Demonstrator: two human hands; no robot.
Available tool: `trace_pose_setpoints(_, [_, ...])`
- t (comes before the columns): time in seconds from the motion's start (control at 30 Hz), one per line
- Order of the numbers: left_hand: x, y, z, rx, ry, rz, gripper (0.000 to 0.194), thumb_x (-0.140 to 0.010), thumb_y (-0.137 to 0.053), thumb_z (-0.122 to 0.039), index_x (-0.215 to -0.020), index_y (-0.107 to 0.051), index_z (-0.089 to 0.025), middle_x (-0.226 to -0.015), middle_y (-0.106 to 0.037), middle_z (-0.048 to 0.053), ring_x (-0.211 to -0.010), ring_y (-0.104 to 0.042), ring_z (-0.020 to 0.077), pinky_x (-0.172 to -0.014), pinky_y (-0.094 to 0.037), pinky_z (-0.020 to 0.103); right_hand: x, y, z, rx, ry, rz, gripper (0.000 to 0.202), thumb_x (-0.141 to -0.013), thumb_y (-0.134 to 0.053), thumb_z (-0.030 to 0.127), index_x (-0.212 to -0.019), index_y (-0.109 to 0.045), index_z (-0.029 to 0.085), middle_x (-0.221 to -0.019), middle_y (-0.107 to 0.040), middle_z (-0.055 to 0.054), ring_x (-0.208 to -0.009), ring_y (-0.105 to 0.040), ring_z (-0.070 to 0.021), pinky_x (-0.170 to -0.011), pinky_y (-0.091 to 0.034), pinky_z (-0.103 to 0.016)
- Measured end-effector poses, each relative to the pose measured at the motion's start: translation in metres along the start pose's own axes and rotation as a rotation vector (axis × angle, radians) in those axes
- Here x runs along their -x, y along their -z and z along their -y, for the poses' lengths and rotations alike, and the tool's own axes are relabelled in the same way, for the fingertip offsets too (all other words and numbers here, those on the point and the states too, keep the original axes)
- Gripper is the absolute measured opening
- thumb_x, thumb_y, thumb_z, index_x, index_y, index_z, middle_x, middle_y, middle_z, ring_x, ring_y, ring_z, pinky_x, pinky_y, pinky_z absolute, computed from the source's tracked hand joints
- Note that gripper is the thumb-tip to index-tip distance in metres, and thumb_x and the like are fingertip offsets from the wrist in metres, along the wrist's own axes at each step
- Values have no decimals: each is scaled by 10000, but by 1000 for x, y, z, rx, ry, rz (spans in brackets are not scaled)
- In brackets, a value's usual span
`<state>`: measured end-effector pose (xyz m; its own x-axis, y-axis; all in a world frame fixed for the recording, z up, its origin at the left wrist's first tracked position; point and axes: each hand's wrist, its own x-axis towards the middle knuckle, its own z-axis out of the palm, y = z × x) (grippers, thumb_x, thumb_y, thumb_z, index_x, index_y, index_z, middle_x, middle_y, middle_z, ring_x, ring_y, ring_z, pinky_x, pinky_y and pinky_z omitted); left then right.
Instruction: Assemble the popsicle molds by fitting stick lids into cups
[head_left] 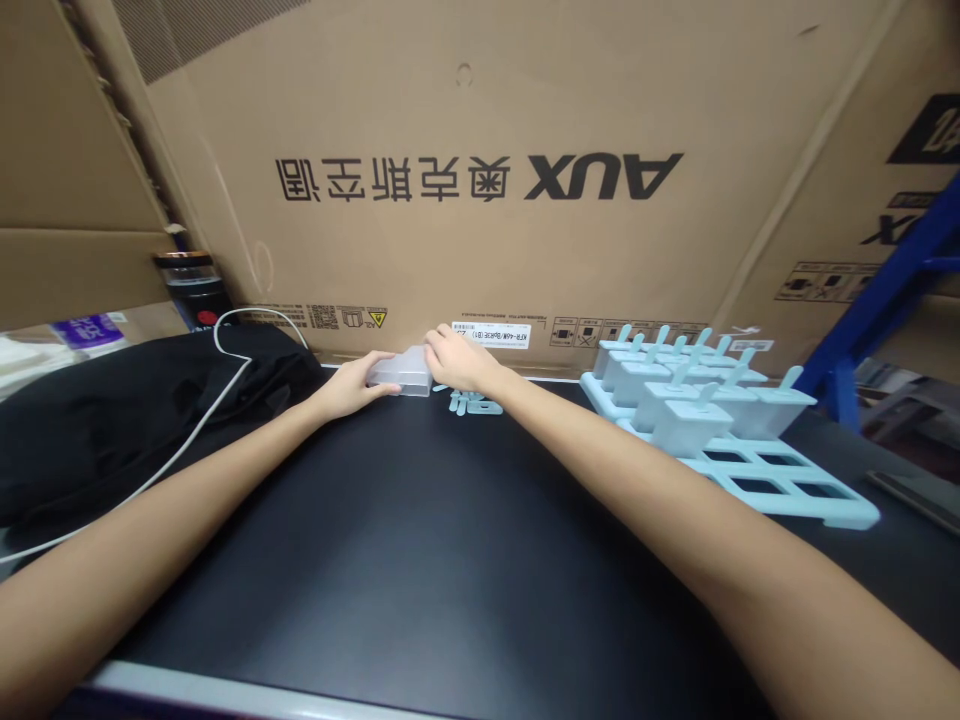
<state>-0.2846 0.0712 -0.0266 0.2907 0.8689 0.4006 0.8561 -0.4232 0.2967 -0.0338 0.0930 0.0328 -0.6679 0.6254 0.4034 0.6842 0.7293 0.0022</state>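
Translucent ice-pop moulds [409,377] sit in a small group at the far edge of the black tabletop. My left hand [351,388] grips their left end, with the thumb at the near side and the fingers at the far side. At the right end, my right hand [459,360] has its fingers curled against the moulds; its fingertips are partly hidden. Just below that hand lie several light blue ice-pop sticks [474,405] in a loose pile.
A light blue rack [810,480] at right holds several filled-in moulds with stick lids [694,420]; its front slots are vacant. Cardboard boxes [450,250] wall the back. Black cloth [150,420], a white cable [199,430] and a dark bottle [196,295] are left. A blue metal post [844,390] stands right.
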Motion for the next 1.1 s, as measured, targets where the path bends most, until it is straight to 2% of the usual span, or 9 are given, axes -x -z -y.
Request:
trace_pose_setpoints(0.17, [-1, -3, 4, -42, -54, -23, 770, -848, -559, -701, -1392, -474, -164, -1458, -533, 159, -1326, -527, 342, -1099, -418, 445, 2, 15, 7, 28, -17, -30, 464, -1035, -243, 415, -1173, -583, 130, -1230, -589, -160, -1004, -596, -244, -820, -436, -353])
trace_pose_setpoints(0.33, [0, -5, 5, -63, -89, -36, 770, -870, -534, -701, -1415, -455, -163, -1488, -502, 153, -1366, -490, 324, -1157, -371, 455, 24, 68, 13, 115, 53, -86, 439, -1031, -273, 427, -1112, -596, 142, -1174, -607, -141, -947, -598, -233, -742, -407, -330])
trace_pose_setpoints(0.43, [2, -6, 4, -75, -86, -36, 743, -886, -520, -687, -1423, -449, -179, -1488, -502, 140, -1362, -495, 315, -1153, -383, 451, 57, 115, 14, 231, 93, -133, 390, -1020, -305, 404, -1040, -605, 156, -1086, -624, -113, -844, -587, -196, -652, -357, -298])
trace_pose_setpoints(0.53, [3, -6, 2, -93, -88, -37, 714, -902, -507, -669, -1413, -456, -174, -1486, -501, 142, -1357, -500, 312, -1147, -391, 450, 107, 156, 9, 349, 100, -173, 320, -991, -362, 380, -1003, -606, 173, -1008, -629, -88, -800, -572, -180, -620, -344, -287])
trace_pose_setpoints(0.67, [4, -5, -1, -106, -93, -38, 691, -913, -489, -657, -1398, -463, -166, -1485, -500, 150, -1352, -505, 309, -1141, -399, 446, 185, 188, -15, 470, 22, -327, 277, -966, -403, 390, -994, -598, 195, -948, -644, -57, -734, -574, -162, -601, -380, -293])
trace_pose_setpoints(0.77, [5, -5, -3, -113, -95, -44, 675, -920, -477, -651, -1395, -461, -173, -1478, -509, 148, -1345, -513, 306, -1141, -398, 448, 235, 189, -48, 497, -119, -371, 229, -951, -428, 372, -973, -590, 211, -929, -660, -49, -749, -613, -162, -627, -419, -294])
trace_pose_setpoints(0.87, [6, -4, -3, -127, -90, -52, 666, -922, -471, -656, -1390, -464, -182, -1472, -516, 144, -1341, -517, 303, -1145, -394, 453, 266, 173, -83, 455, -271, -355, 187, -910, -475, 369, -917, -583, 217, -872, -671, -54, -709, -622, -166, -630, -436, -299])
trace_pose_setpoints(0.97, [7, -4, 0, -135, -81, -64, 667, -914, -474, -675, -1370, -480, -188, -1456, -530, 139, -1319, -535, 302, -1128, -414, 450, 279, 154, -105, 321, -385, -267, 193, -894, -500, 384, -917, -596, 218, -891, -685, -59, -715, -629, -171, -675, -453, -304])
trace_pose_setpoints(1.1, [6, -5, 10, -143, -89, -73, 700, -901, -469, -713, -1350, -492, -176, -1464, -523, 144, -1311, -540, 310, -1115, -427, 449, 282, 140, -109, 172, -446, -145, 312, -920, -462, 486, -987, -596, 212, -895, -684, -59, -757, -629, -190, -733, -450, -320])
